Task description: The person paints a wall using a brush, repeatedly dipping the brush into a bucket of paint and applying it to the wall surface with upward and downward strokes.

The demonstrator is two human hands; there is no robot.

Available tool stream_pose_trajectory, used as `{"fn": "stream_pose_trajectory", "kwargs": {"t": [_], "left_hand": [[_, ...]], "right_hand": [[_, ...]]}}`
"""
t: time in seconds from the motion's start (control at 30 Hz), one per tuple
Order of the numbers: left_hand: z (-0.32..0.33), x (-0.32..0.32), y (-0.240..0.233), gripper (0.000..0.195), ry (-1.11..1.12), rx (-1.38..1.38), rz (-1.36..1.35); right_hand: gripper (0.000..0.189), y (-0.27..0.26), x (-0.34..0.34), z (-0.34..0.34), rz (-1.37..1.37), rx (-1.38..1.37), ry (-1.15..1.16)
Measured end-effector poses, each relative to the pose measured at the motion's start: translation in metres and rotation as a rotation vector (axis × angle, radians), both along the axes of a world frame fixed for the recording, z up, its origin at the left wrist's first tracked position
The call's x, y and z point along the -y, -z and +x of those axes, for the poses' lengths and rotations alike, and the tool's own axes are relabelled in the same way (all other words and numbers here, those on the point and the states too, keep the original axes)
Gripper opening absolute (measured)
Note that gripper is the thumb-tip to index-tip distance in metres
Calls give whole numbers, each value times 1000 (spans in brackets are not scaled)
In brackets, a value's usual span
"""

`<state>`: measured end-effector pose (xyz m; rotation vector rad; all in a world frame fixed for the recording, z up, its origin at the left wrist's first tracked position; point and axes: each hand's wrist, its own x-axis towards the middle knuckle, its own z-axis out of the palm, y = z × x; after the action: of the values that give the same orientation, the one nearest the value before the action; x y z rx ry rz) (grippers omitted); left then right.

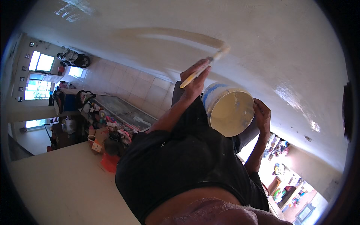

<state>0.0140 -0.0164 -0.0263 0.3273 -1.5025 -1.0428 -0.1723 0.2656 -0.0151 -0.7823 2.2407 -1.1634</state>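
Note:
My left hand [197,76] grips a paintbrush [188,81] with a yellowish, paint-smeared handle. Its pale bristles touch or nearly touch the light-coloured wall [267,56]. From the bristles a darker curved band runs leftward along the wall; whether it is wet paint or a shadow I cannot tell. In front of my belly a plastic bucket [215,91], white with blue patches, tilts with its mouth towards me. Cream-coloured paint [225,112] coats its inside; how much it holds is unclear. My right hand [262,114] holds the bucket by its right rim.
Far below to the left lies a tiled floor [137,84] with a motorcycle [73,57] by the wall. A glass-topped case [121,109] stands beside piled goods [109,123] and a red plastic bag [109,162]. At lower right are crowded shelves [284,194].

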Motion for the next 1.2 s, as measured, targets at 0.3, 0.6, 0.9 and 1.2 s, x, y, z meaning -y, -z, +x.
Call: {"fn": "stream_pose_trajectory", "kwargs": {"t": [0.3, 0.6, 0.9, 1.2], "left_hand": [[3, 61, 5, 22, -9, 86, 66], [96, 169, 6, 24, -650, 48, 141], [41, 124, 6, 24, -648, 32, 65], [-8, -13, -3, 24, -22, 103, -7]], "right_hand": [[31, 2, -1, -1, -91, 89, 4], [31, -2, 1, 0, -16, -11, -7], [30, -4, 2, -2, -51, 20, -51], [31, -4, 1, 0, -82, 99, -9]]}}
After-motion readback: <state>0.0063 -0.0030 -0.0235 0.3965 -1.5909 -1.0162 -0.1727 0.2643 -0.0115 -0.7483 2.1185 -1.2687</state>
